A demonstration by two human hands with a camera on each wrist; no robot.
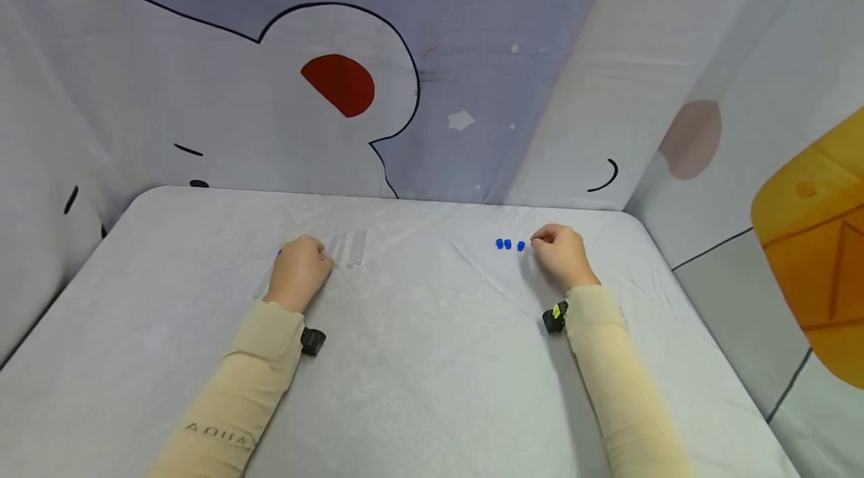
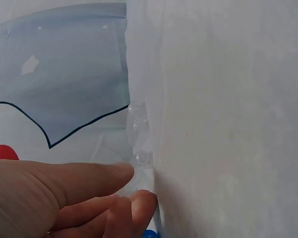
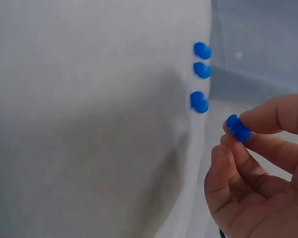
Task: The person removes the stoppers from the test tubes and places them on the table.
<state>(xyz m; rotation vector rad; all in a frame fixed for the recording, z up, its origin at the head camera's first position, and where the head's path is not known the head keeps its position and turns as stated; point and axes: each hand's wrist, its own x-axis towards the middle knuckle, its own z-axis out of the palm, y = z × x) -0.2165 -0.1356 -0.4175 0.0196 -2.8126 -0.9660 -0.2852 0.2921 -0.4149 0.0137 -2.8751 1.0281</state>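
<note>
Several clear plastic tubes lie side by side on the white table, and their round ends show in the left wrist view. My left hand is at the leftmost of this group, thumb and bent fingers apart around clear plastic. Left of that hand lies another tube with a blue cap at its far end, partly hidden by the hand. With thumb and fingertips, my right hand pinches a small blue cap. Three more blue caps stand on the table just left of it.
The white-covered table ends at a printed cloth backdrop. A cloth side wall rises on the right. A broad stretch of tabletop separates the tubes from the blue caps.
</note>
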